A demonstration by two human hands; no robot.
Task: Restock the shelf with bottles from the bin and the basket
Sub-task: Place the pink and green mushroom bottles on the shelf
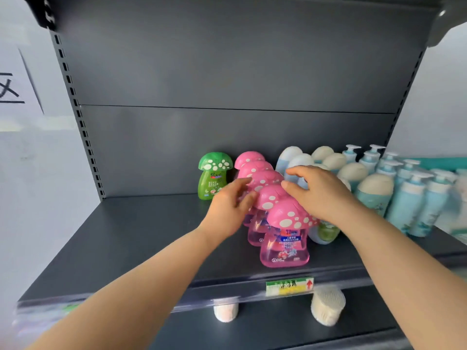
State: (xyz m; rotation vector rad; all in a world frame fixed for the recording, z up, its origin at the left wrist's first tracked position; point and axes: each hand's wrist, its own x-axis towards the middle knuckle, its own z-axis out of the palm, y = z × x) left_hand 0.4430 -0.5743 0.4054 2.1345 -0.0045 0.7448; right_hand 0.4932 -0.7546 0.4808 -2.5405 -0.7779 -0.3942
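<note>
At centre frame, the left hand (231, 207) and right hand (319, 195) flank the pink bottles (285, 238) on the shelf (126, 248), fingers (297, 171) loosely spread, touching them.

A: Which parts are obscured?
B: The left hand (228, 210), motion-blurred at the fingers, covers the bodies of the rear pink mushroom bottles (262, 180). The right hand (321, 195) hides all but the base of a green-labelled bottle (326, 232).
A: And at the margins?
B: The paper sign (15, 79) is cropped left, the pump bottles (414, 198) blur rightward, and the shelf label (289, 286) print is illegible.
</note>
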